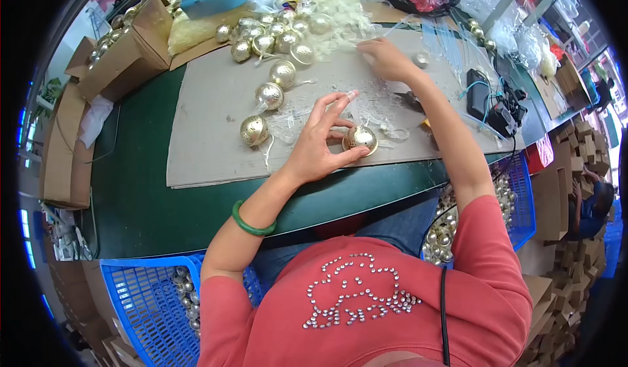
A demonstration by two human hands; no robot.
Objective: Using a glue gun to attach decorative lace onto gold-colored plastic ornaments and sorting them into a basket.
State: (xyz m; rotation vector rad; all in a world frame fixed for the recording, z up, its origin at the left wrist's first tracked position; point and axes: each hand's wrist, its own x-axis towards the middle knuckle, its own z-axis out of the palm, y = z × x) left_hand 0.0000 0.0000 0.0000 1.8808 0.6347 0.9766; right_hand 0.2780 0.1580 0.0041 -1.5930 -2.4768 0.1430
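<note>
While the two hands are well apart, from where I stand I count one gold ball [362,140] at the left hand [319,135], three more gold balls [254,131] in a slanting row off to that hand's left, and a heap [265,36] beyond them, too crowded to count exactly. Two blue baskets [147,308] flank the lap, with more shiny balls inside, and one green bangle [252,226] circles the left forearm. Off to the right lies one black box [478,93] beside tangled cables [509,108]. The gold ball sits on the cardboard sheet [209,138] near its front edge, just inside the left hand's curve: thumb against the near side, fingers curled at its left (one fingertip is wrapped in white). It lies nearer the body than the right hand [390,61], which is stretched out at the edge of some pale yellow shreds [340,14]; whether its fingers pinch anything I cannot tell. As for writing, silvery studs [356,293] on the red shirt [275,314] trace a figure above a row resembling letters
</note>
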